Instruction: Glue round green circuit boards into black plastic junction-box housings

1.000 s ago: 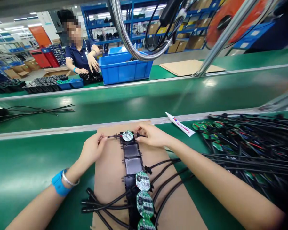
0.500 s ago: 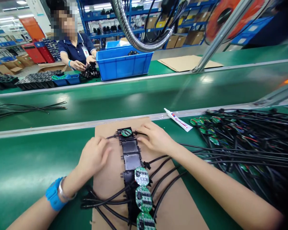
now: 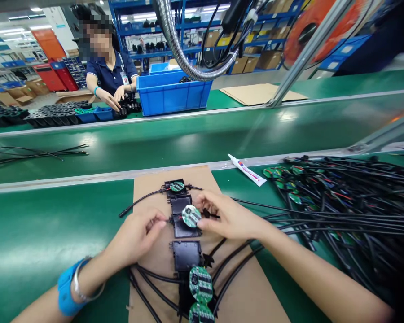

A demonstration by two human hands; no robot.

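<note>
My right hand (image 3: pixel 222 217) grips the edge of a round green circuit board (image 3: pixel 191 216), held over an open black plastic case (image 3: pixel 187 229). My left hand (image 3: pixel 143 233) is pinched closed at the case's left side, on what looks like a thin black cable (image 3: pixel 169 220), mostly hidden by the fingers. Farther up the row, another round board (image 3: pixel 177 186) sits in the top case, its cables running out both sides. Below my hands lies an open case (image 3: pixel 187 255), then cabled boards (image 3: pixel 201 284) resting on dark cases.
The cases lie on a cardboard sheet (image 3: pixel 155 188) on the green bench. A white tube (image 3: pixel 247 170) lies behind it; a heap of cabled boards (image 3: pixel 350 197) covers the right. Across the bench, a person (image 3: pixel 109 76) handles black parts beside a blue bin (image 3: pixel 175 95).
A round board has moved up from the lower group to over a higher case, in my right hand. My left hand has moved right and down and closed beside that case.
</note>
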